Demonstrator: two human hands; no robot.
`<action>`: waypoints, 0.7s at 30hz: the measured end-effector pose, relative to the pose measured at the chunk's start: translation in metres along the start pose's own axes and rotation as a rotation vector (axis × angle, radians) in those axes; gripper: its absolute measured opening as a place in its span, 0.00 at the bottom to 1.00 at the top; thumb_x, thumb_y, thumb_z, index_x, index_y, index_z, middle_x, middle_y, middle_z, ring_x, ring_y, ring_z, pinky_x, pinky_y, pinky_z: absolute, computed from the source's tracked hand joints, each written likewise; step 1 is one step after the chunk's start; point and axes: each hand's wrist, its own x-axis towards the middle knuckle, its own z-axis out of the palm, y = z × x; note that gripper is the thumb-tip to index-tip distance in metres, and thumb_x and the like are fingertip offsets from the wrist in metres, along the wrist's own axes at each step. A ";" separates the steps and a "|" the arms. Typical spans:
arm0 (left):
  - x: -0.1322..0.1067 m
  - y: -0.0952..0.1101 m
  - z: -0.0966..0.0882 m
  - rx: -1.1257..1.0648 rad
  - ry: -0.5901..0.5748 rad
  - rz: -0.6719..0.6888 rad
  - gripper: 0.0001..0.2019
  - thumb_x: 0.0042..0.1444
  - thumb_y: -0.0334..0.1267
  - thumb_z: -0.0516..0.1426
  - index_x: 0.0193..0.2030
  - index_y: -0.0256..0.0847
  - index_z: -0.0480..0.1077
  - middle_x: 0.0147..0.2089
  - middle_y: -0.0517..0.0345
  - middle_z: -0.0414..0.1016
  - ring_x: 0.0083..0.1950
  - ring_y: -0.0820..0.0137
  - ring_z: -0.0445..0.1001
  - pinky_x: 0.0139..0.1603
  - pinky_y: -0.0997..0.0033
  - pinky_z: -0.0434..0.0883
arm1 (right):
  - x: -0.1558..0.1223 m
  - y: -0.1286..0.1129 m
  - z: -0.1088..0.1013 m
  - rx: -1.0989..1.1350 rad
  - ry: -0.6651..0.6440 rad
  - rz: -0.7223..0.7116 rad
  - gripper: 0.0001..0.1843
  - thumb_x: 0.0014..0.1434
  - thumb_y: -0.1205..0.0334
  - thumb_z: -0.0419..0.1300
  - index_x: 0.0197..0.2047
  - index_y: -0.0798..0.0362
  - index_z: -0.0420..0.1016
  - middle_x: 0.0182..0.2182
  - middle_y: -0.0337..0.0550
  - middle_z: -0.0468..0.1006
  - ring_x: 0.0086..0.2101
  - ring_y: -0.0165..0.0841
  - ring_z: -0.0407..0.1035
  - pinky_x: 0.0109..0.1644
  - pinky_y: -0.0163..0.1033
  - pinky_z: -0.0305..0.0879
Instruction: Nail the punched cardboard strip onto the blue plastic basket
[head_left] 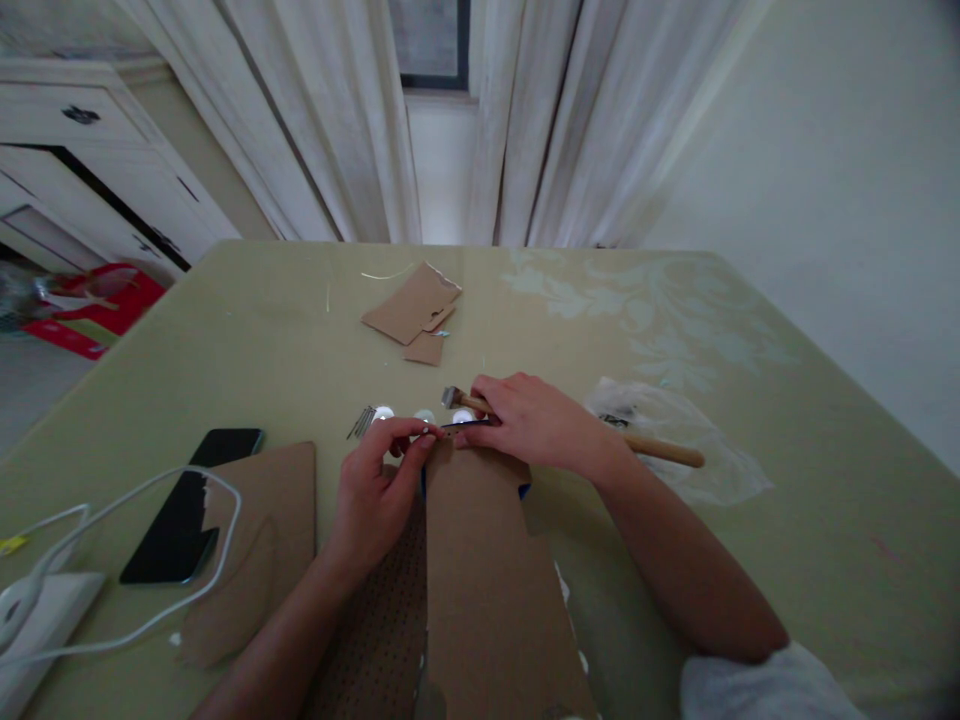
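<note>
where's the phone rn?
Head view, left side of the table: the black phone lies flat, left of the left hand, with a white cable looping over it and cardboard alongside.

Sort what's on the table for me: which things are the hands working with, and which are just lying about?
In use:
left hand and right hand pinching a thin dark tool
brown card strip under them
wooden-handled hammer beneath the right hand

Lying about:
phone
white cable
card scraps
clear plastic bag
</note>
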 end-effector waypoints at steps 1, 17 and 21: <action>0.000 0.000 0.000 -0.001 -0.003 0.007 0.05 0.70 0.40 0.63 0.46 0.45 0.81 0.42 0.59 0.86 0.40 0.68 0.81 0.39 0.70 0.75 | 0.000 0.000 0.000 0.000 0.001 -0.003 0.27 0.73 0.35 0.64 0.54 0.53 0.76 0.48 0.53 0.87 0.49 0.49 0.81 0.45 0.43 0.62; -0.001 -0.001 0.000 -0.009 -0.020 -0.007 0.06 0.71 0.40 0.63 0.48 0.45 0.81 0.44 0.57 0.86 0.43 0.66 0.82 0.41 0.68 0.76 | 0.000 -0.001 -0.002 0.000 0.004 -0.019 0.28 0.73 0.35 0.64 0.54 0.54 0.77 0.46 0.53 0.86 0.48 0.48 0.80 0.43 0.42 0.59; -0.001 -0.002 0.000 0.009 -0.017 0.013 0.05 0.71 0.39 0.63 0.48 0.44 0.81 0.43 0.57 0.86 0.42 0.66 0.82 0.42 0.68 0.76 | -0.001 -0.001 -0.005 0.020 0.027 -0.034 0.19 0.77 0.44 0.63 0.51 0.53 0.78 0.43 0.50 0.86 0.45 0.45 0.80 0.43 0.41 0.57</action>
